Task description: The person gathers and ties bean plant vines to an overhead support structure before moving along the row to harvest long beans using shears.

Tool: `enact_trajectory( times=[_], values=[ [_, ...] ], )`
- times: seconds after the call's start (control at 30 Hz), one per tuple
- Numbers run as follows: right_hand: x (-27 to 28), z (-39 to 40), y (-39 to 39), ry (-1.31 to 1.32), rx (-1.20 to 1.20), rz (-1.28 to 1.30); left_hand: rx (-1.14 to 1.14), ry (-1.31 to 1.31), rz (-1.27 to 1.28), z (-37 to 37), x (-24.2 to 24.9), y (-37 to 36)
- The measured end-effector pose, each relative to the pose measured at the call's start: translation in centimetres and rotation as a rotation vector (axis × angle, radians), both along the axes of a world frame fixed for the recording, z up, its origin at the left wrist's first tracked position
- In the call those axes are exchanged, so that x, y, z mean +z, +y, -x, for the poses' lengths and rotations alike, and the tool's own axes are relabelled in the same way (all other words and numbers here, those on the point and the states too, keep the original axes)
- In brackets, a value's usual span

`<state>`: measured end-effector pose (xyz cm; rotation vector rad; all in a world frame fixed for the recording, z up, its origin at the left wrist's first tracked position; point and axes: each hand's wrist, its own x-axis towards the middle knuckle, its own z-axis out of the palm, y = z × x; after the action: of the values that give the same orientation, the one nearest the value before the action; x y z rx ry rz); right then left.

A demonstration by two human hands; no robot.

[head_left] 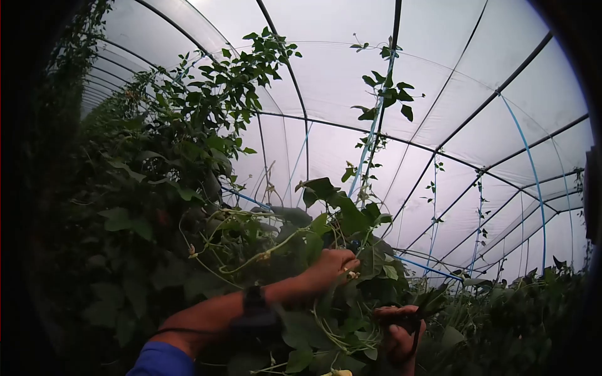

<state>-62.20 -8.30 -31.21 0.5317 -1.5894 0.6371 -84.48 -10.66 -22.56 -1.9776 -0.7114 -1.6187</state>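
Note:
My left hand (331,271) reaches into the leafy vine at the middle, with a dark band on its wrist. Its fingers are curled together among stems beside a broad green leaf (353,219); what they pinch is hidden. Small pale bits show at the fingertips. Lower right, my right hand (401,335) is bent, fingers and thumb around something dark that I cannot make out in the shade. Long thin green pods (332,335) hang between the two hands. A curved pale-green stem (266,254) arches left of my left hand.
Dense foliage (144,250) rises on the left. A blue cord (433,267) runs behind my hands, and another vine climbs a blue string (370,147) overhead. Dark hoops (461,128) carry the plastic cover. Low plants (520,307) spread at right.

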Motion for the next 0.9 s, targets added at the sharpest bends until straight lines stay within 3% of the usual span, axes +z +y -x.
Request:
enact_trajectory(
  times=[0.13,0.2,0.27,0.33,0.43,0.57,0.67,0.9],
  values=[
    [3.4,-0.1,-0.3,0.17,0.037,0.255,0.022,0.134,-0.203,-0.5,-1.5,0.3],
    [5.6,-1.0,0.9,0.127,-0.072,0.235,0.084,0.16,-0.18,-0.6,-1.9,0.3],
    [8.0,-1.0,2.6,0.181,-0.378,0.167,0.058,0.168,-0.192,-0.9,-2.1,0.4],
    [10.2,-0.3,1.9,0.175,-0.449,0.2,0.199,0.199,-0.351,-1.2,-2.2,0.7],
    [12.4,0.2,3.4,0.131,-0.415,0.203,0.217,0.203,-0.356,-1.5,-2.6,0.5],
    [13.5,0.9,4.2,0.178,-0.424,0.249,0.285,0.27,-0.261,-1.0,-3.3,0.6],
    [13.6,1.7,5.3,0.265,-0.375,0.249,0.305,0.304,-0.352,-0.9,-3.7,0.6],
    [13.2,1.6,7.4,0.277,-0.534,0.008,0.369,0.385,-0.363,-0.6,-4.1,0.7]
  ],
)
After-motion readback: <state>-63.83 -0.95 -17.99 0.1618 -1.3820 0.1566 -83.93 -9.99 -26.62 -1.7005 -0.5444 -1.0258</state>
